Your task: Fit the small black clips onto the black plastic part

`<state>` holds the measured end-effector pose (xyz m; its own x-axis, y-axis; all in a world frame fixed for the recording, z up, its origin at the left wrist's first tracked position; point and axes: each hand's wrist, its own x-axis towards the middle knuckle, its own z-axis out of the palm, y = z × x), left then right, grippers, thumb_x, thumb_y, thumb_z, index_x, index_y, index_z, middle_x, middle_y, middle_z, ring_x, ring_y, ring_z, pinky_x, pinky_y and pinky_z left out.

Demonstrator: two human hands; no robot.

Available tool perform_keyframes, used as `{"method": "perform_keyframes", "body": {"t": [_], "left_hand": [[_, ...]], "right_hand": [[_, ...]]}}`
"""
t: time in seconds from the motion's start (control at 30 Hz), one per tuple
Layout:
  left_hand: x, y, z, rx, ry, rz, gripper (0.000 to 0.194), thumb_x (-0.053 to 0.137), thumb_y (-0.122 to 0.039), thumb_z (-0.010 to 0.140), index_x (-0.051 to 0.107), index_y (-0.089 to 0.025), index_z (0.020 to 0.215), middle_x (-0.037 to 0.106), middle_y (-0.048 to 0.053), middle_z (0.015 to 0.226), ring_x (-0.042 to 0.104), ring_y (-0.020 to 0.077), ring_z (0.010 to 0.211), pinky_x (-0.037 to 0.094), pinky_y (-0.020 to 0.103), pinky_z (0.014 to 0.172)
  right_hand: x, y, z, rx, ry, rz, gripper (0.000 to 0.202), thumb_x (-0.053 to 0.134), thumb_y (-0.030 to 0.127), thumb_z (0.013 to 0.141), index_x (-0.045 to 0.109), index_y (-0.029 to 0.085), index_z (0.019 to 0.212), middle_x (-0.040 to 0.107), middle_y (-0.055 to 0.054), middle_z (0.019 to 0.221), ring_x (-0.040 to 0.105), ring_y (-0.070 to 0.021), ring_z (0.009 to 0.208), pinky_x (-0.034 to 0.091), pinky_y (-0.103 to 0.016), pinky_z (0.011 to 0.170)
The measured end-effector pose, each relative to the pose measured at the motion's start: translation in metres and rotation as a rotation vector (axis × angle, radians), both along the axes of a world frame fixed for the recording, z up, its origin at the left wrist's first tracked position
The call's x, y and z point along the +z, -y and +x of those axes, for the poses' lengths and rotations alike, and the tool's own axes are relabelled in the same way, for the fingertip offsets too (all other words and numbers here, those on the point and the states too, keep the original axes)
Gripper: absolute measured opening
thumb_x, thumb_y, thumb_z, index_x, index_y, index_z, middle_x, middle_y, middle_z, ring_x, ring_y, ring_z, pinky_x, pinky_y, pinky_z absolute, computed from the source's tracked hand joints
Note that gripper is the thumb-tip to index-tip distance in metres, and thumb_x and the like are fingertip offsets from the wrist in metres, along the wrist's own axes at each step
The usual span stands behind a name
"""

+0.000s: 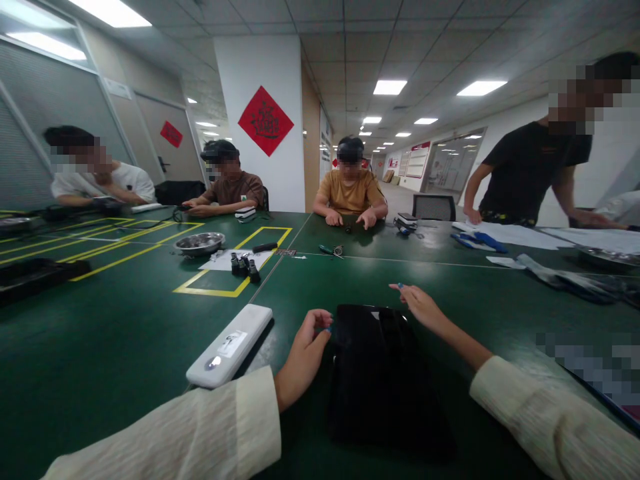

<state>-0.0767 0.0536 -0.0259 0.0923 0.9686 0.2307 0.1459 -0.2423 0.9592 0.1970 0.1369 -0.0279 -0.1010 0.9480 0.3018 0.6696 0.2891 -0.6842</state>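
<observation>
A black bag (pixel 383 380), like a flat case with a strap or handle on top, lies on the green table in front of me. My left hand (pixel 307 347) is at its upper left edge, fingers loosely curved and thumb apart, with nothing visible in it. Whether those fingertips touch the bag I cannot tell. Beyond the bag's upper right corner, my right hand (pixel 423 308) hovers with the index finger stretched out to the left, holding nothing visible. Left of my left hand lies a long white case (pixel 233 347) with a label on it.
Ahead on the left, small black cylindrical parts (pixel 245 267) stand by white paper near a metal bowl (pixel 200 243). Green-handled pliers (pixel 331 251) lie ahead. Gloves (pixel 570 277) and papers (pixel 530 235) are on the right. Several people are around the table (pixel 125 347).
</observation>
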Motion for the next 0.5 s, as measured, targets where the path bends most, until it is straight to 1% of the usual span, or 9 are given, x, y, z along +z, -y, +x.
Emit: {"method": "perform_keyframes", "body": {"t": [0.1,0.17,0.27,0.37,0.5], "left_hand": [[0.001,0.001,0.001,-0.028,0.031,-0.037,0.018,0.044,-0.015,0.071,0.048,-0.019,0.089,0.051,0.002,0.088,0.050,0.0179,0.088,0.039,0.031,0.082],[0.000,0.001,0.002,-0.035,0.043,-0.054,0.019,0.044,-0.014,0.070,0.047,-0.019,0.088,0.050,0.001,0.086,0.049,0.0176,0.086,0.040,0.030,0.080],[-0.001,0.000,0.002,-0.032,0.050,-0.057,0.019,0.045,-0.013,0.069,0.047,-0.019,0.087,0.050,0.001,0.085,0.049,0.0175,0.085,0.040,0.030,0.079],[-0.005,-0.002,0.001,-0.024,0.046,-0.055,0.020,0.045,-0.012,0.069,0.045,-0.020,0.088,0.048,0.001,0.086,0.048,0.0170,0.085,0.039,0.030,0.080],[-0.010,-0.006,0.001,0.070,0.071,-0.051,0.028,0.046,-0.012,0.068,0.040,-0.021,0.094,0.045,0.000,0.086,0.048,0.0155,0.084,0.039,0.028,0.079]], "right_hand": [[-0.012,-0.009,-0.002,0.087,0.070,0.007,0.037,0.044,0.040,0.083,0.068,0.017,0.099,0.057,-0.006,0.085,0.054,-0.0192,0.086,0.041,-0.034,0.083],[-0.016,-0.009,-0.005,0.124,0.105,0.005,0.031,0.050,0.034,0.080,0.070,0.017,0.096,0.056,-0.006,0.087,0.053,-0.0185,0.086,0.041,-0.034,0.085],[-0.019,-0.009,-0.008,0.136,0.129,-0.005,0.034,0.047,0.027,0.081,0.067,0.015,0.106,0.052,-0.006,0.086,0.052,-0.0166,0.080,0.042,-0.033,0.082],[-0.022,-0.011,-0.007,0.132,0.125,-0.016,0.039,0.047,0.027,0.081,0.060,0.014,0.115,0.048,-0.005,0.086,0.050,-0.0146,0.074,0.044,-0.033,0.078],[-0.026,-0.012,-0.004,0.120,0.085,-0.029,0.047,0.048,0.027,0.081,0.050,0.011,0.124,0.048,-0.004,0.088,0.049,-0.0119,0.066,0.046,-0.030,0.071]]}}
